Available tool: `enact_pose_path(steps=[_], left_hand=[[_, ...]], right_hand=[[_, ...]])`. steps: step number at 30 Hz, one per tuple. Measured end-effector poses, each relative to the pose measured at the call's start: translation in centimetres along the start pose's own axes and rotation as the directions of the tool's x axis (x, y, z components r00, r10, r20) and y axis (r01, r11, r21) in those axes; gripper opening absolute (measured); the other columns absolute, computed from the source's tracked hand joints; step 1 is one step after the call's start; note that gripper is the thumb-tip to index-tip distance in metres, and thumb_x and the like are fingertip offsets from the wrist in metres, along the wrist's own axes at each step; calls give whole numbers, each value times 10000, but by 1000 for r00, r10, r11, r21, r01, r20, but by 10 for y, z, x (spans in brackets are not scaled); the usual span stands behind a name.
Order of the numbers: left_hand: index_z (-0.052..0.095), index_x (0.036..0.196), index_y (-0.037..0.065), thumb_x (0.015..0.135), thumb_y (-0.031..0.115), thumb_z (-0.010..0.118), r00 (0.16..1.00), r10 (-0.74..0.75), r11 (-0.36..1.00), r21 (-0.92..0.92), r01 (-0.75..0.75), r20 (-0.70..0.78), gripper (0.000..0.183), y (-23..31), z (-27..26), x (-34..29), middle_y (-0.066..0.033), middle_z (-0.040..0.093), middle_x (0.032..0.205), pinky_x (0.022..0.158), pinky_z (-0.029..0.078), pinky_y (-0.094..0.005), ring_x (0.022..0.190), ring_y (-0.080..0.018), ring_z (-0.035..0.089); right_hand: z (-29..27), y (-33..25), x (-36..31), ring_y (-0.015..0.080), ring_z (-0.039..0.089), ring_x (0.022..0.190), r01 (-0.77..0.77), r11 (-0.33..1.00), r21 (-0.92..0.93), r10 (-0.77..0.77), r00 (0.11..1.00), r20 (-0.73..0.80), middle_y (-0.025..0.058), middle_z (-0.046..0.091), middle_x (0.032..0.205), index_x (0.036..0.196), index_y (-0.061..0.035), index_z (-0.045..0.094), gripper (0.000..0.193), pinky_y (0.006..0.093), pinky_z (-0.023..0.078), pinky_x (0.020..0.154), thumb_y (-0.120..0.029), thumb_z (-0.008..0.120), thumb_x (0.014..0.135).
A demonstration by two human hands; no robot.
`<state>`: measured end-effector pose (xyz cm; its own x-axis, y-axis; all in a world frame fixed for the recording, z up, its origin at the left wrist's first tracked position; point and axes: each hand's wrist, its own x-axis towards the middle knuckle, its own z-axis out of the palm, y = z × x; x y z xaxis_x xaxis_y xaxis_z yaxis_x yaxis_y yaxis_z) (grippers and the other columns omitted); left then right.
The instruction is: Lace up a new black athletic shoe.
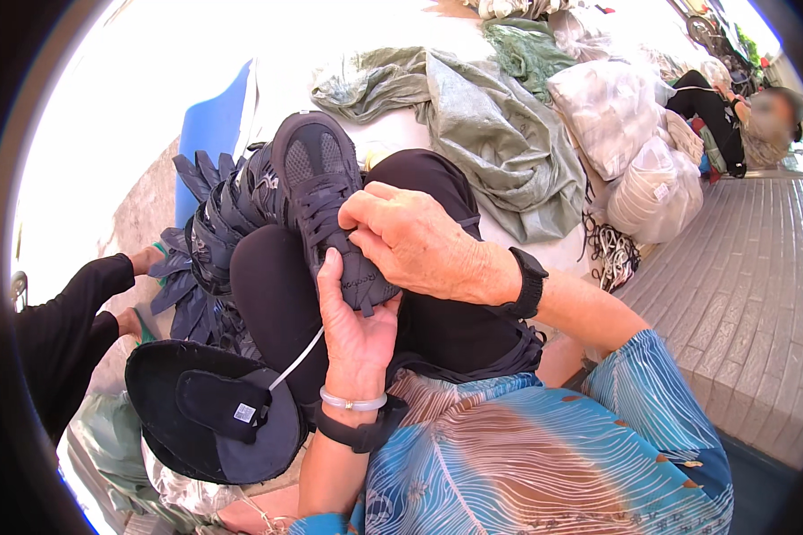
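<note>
A dark grey shoe (317,169) rests over my knees, its toe pointing away from me. My left hand (359,339) is closed around the heel end from below, thumb along its side. Over the lacing, my right hand (419,241) pinches with thumb and fingers at the dark shoelace (326,203); the fingertips partly hide the spot. Just left of the shoe, a stack of similar dark shoe parts (227,227) leans near my knee.
A black padded piece (192,428) with a white cord lies at lower left. A grey-green sheet (491,125), stuffed plastic bags (607,111) and a bundle of laces (614,254) lie beyond. Another person's legs (76,321) are at left; a second person (718,116) sits far right.
</note>
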<state>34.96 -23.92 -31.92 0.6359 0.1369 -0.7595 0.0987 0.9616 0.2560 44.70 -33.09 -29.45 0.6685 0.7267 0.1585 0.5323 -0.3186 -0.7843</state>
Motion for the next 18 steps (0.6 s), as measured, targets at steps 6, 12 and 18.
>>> enact_pose_path(steps=[6,12,18], left_hand=[[571,1202,120,871,385,672,999,-35,998,-58,37,41,436,2,-9,3,-32,613,1179,990,422,-408,1129,-202,548],[509,1281,99,905,208,642,969,-29,993,-105,56,243,413,6,-17,0,-64,566,1266,1050,393,-436,1211,-230,506],[541,1234,77,882,104,629,968,-84,981,-150,122,237,363,8,-27,-1,-82,567,1259,1059,387,-444,1213,-242,505]], right_hand=[[-1,-5,8,342,612,834,29,993,-111,-28,1000,11,148,589,877,932,-1,601,135,411,494,729,-42,620,804],[-3,-14,13,254,543,839,249,883,-397,-250,967,51,77,541,849,800,-60,629,84,367,442,749,-109,661,740],[3,-26,19,225,501,796,355,746,-564,-315,934,170,67,487,805,721,-57,592,106,354,421,720,-124,626,647]])
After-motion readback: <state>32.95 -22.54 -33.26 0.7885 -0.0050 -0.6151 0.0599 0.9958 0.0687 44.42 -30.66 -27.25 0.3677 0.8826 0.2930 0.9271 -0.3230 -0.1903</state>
